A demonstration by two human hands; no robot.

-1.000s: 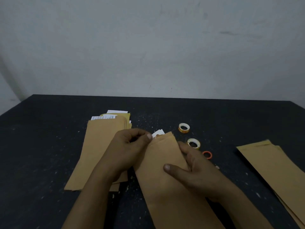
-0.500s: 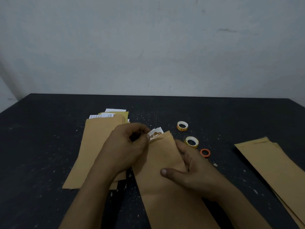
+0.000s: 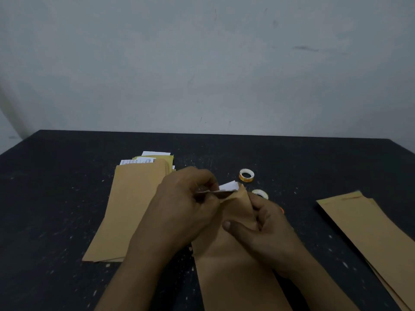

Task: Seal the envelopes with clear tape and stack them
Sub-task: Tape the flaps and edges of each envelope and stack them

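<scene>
Left hand [image 3: 184, 205] pinches envelope [image 3: 235, 261] flap; right hand [image 3: 267, 230] grips it.

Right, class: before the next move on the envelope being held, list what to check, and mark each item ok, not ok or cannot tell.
1. Grip on the envelope: left hand pinches its flap, right hand grips its top: ok.
2. Contents inside: not ok, white paper sticks out.
3. Flap folded flat: not ok.
4. Tape at hand: ok, a tape roll lies on the table.
5. Tape strip ready: cannot tell.
</scene>
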